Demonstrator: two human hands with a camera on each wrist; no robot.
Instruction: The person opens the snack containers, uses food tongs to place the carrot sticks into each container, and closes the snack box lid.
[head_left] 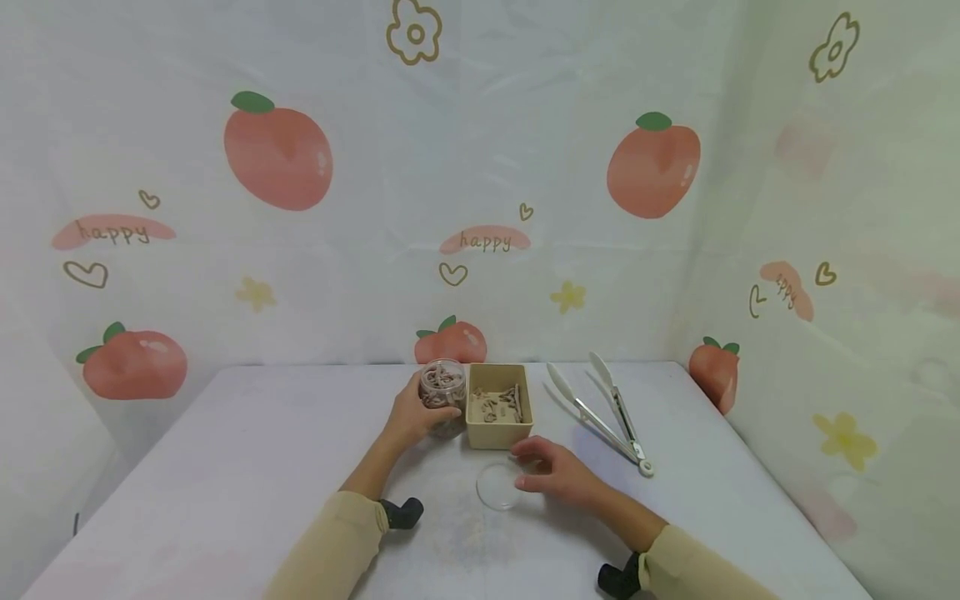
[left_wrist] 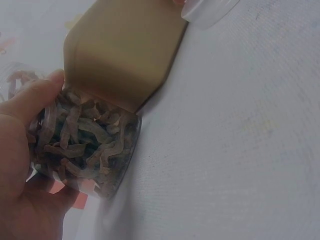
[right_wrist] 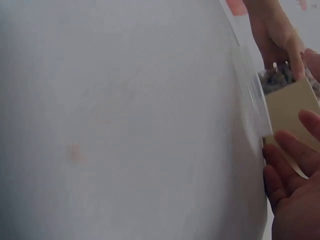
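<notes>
A clear round jar (head_left: 443, 381) filled with brownish, twisted dried strips stands upright on the table. My left hand (head_left: 415, 417) grips its side, thumb across the front, as the left wrist view also shows around the jar (left_wrist: 90, 145). Right beside the jar is a beige rectangular box (head_left: 498, 437) with a few similar strips inside. A clear round lid (head_left: 497, 487) lies flat in front of the box. Over the lid's right edge hovers my right hand (head_left: 562, 475), fingers loosely bent and parted; whether they touch the lid I cannot tell.
Metal tongs (head_left: 611, 425) with pale tips lie spread to the right of the box, hinge toward me. The white-covered table (head_left: 247, 467) meets a fruit-patterned backdrop (head_left: 360, 292) at its far edge, with another sheet along the right.
</notes>
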